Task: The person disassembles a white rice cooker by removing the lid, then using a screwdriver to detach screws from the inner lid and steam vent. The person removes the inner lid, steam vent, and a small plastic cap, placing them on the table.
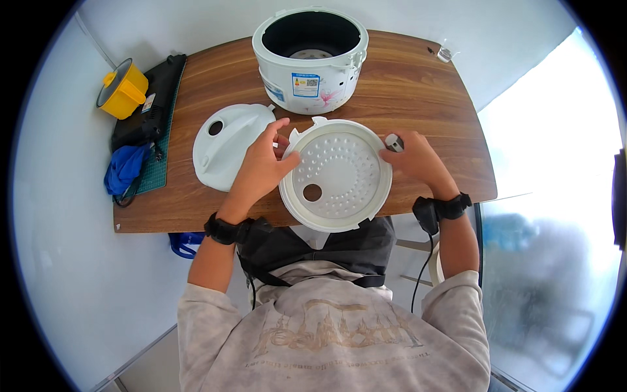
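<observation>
A round white rice cooker lid part (341,171), with rows of bumps and one round hole, tilts over the table's front edge. My left hand (261,160) grips its left rim, thumb on top and the other fingers bent at the side. At the upper right rim, my right hand (418,160) is closed around a small silver cylindrical piece (394,142); its thumb touches the lid part. What the piece is cannot be made out. Left of the lid part lies a smooth white outer lid cover (225,163) with a round opening, partly behind my left hand and forearm.
A white rice cooker body (281,81) stands open at the back of the wooden table (418,85). At the left are a yellow pot (127,91), a black case (157,85), a blue cloth (125,168) and a green mat (155,176). A clear small item (445,53) sits far right.
</observation>
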Demonstrator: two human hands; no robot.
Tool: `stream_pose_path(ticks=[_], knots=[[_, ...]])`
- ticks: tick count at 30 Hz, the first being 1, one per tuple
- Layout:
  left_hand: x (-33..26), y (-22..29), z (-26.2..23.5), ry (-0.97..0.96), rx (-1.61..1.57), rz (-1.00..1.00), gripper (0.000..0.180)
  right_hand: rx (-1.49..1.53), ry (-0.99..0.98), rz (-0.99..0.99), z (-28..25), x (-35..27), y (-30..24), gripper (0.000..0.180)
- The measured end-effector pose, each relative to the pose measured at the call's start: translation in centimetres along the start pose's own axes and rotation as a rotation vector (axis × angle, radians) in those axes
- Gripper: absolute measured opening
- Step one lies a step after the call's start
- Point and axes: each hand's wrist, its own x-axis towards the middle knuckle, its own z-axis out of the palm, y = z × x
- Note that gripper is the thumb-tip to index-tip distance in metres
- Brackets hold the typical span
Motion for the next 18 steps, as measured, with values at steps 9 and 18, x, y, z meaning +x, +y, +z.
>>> stream_pose_path(ticks=[9,18], knots=[[-3.5,5.2,-4.5,-0.161,-0.168,0.139,0.038,0.123,0.035,-0.132,-5.5,-6.0,-4.9,0.024],[-5.1,2.6,-2.2,-0.025,0.070,0.626,0.041,-0.030,0.094,-0.448,-2.9,-8.7,-3.5,0.033]])
